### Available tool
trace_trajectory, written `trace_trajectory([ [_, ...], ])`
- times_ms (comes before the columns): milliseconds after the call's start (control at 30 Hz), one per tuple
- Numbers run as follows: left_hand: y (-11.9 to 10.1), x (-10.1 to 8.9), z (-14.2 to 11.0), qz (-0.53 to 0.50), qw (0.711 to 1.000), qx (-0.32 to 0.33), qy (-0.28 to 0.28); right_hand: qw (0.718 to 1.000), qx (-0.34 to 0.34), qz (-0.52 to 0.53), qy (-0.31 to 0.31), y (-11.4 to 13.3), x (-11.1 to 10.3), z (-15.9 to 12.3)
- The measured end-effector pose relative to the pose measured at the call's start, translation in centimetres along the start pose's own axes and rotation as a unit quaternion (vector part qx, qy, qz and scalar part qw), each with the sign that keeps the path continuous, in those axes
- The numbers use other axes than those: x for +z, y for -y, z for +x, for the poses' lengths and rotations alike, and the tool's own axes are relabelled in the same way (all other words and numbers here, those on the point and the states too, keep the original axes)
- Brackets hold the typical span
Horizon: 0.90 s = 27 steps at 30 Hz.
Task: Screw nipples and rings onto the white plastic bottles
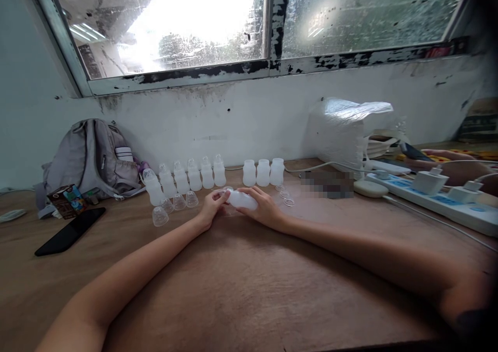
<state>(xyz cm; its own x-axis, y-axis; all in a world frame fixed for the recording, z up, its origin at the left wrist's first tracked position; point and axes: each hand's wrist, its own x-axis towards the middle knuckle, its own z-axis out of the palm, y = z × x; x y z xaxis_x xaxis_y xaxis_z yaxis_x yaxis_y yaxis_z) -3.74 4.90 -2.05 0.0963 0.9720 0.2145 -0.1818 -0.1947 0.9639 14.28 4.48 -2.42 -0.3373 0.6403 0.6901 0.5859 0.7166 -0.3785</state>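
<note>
A frosted white baby bottle [245, 200] lies on its side between my hands, low over the table. My right hand [264, 207] is wrapped round its body. At the mouth end, the fingers of my left hand [212, 207] are closed on the bottle; any small part pinched there is hidden. Behind my left fingers a bit of clear plastic shows. To the left stands a row of several bottles with clear domed caps [193, 173], and loose clear caps [160, 216] sit in front of it. Beyond my right hand are three uncapped bottles [263, 172] and several clear rings [288, 202].
A grey backpack [87, 157], a small printed carton [66, 200] and a black phone [70, 231] are at the left. On the right lie a power strip [443, 199] with chargers, cables and a plastic bag [338, 134]. Another person's hand [439, 157] holds a phone there.
</note>
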Motion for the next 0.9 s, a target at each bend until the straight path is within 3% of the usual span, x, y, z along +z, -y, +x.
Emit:
trace_trajectory([
  [167, -0.2, 0.1, -0.4, 0.031, 0.999, 0.028, 0.016, 0.994, 0.05, 0.077, 0.056, 0.1, -0.7, 0.2],
  [300, -0.6, 0.2, -0.8, 0.05, 0.995, 0.074, 0.037, 0.966, 0.11, 0.208, 0.109, 0.2, -1.7, 0.6],
  [400, -1.3, 0.4, -1.2, 0.087, 0.988, 0.116, 0.058, 0.915, 0.189, 0.329, 0.14, 0.3, -2.0, 0.8],
  [500, -2.7, 0.5, -1.7, 0.123, 0.979, 0.147, 0.068, 0.833, 0.261, 0.451, 0.185, 0.4, -2.0, 1.2],
  [633, -5.0, 1.0, -2.3, 0.146, 0.974, 0.162, 0.065, 0.746, 0.287, 0.552, 0.238, 0.8, -2.5, 1.9],
  [800, -5.7, 1.4, -2.6, 0.174, 0.967, 0.172, 0.068, 0.696, 0.315, 0.581, 0.282, 0.6, -3.1, 2.0],
  [900, -4.9, 1.2, -1.9, 0.164, 0.971, 0.161, 0.062, 0.702, 0.317, 0.576, 0.274, 0.5, -2.9, 1.9],
])
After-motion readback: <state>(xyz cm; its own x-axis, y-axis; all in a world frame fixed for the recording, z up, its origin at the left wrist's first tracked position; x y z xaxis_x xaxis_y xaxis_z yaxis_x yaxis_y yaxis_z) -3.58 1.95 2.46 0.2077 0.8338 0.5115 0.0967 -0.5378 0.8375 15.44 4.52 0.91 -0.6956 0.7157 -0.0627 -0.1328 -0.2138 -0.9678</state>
